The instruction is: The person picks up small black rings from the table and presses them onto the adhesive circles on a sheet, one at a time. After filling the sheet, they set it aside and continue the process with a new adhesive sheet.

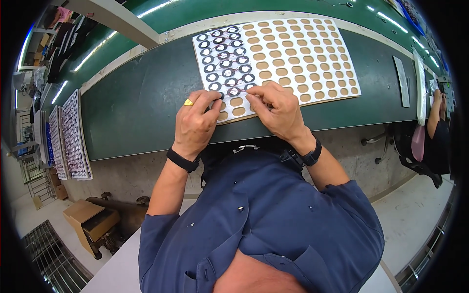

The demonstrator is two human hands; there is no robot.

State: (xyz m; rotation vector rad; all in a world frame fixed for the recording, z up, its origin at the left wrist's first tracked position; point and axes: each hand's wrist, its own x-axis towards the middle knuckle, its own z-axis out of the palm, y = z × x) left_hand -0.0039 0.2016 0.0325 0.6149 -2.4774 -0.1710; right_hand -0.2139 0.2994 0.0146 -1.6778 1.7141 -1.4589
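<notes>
A white tray (278,103) with rows of oval holes lies on the green table. Its left columns hold small round black parts (227,73) with pale centres and thin reddish wires; the other holes show a brown bottom. My left hand (195,119), with a yellow band on one finger, is closed over the tray's near left corner, its fingertips pinching a small round black part (221,96). Just to its right, my right hand (282,110) is closed too. Its thumb and forefinger pinch at the end of a thin wire (243,91) from a seated part; its other fingers are curled.
More filled trays (78,134) stand on edge at the table's left end. A grey strip (401,80) lies to the right. Beyond the table runs a green surface (195,22), with a metal post (115,22) at its edge. A cardboard box (90,219) stands lower left. Another person's arm (435,115) shows far right.
</notes>
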